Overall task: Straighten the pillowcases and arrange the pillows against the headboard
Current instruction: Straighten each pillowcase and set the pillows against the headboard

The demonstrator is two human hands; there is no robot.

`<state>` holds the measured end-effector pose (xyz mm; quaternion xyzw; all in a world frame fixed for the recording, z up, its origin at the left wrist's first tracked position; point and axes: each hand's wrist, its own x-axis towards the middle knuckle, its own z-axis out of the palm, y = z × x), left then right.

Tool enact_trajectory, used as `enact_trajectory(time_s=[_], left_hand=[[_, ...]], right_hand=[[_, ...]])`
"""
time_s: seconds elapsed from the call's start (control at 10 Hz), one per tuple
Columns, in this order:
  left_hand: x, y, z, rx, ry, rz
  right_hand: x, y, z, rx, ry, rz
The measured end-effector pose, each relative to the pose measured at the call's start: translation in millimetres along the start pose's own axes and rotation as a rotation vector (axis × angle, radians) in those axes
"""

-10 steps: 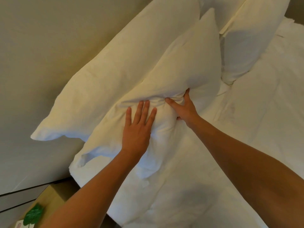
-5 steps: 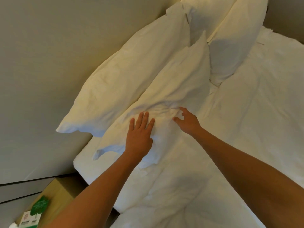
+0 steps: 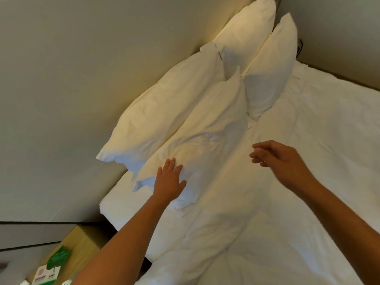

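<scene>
Several white pillows lean against the beige headboard (image 3: 102, 68). The near front pillow (image 3: 209, 128) rests on the near back pillow (image 3: 164, 116); its lower end is creased. Two more pillows stand farther along: a far back pillow (image 3: 248, 36) and a far front pillow (image 3: 271, 64). My left hand (image 3: 169, 179) lies flat, fingers apart, on the creased lower end of the near front pillow. My right hand (image 3: 277, 157) hovers above the white duvet (image 3: 298, 182), fingers loosely curled and empty, a little blurred.
A wooden nightstand (image 3: 82, 243) at the lower left holds a green leaf-shaped card (image 3: 58, 258) and a white printed card (image 3: 44, 274). A grey wall (image 3: 339, 27) borders the bed at the far right.
My right hand has let go of the near front pillow's lower edge and lifted off to the right. My left hand has slid down toward the pillow's end. The view has pulled back.
</scene>
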<state>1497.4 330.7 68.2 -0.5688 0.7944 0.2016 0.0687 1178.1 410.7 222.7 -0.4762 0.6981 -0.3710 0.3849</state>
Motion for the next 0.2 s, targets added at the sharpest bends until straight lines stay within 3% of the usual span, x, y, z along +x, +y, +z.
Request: enact_trajectory(time_s=[0.2], left_hand=[[-37, 1, 5, -0.132, -0.016, -0.06]], right_hand=[[-103, -94, -87, 0.223, 0.157, -0.212]])
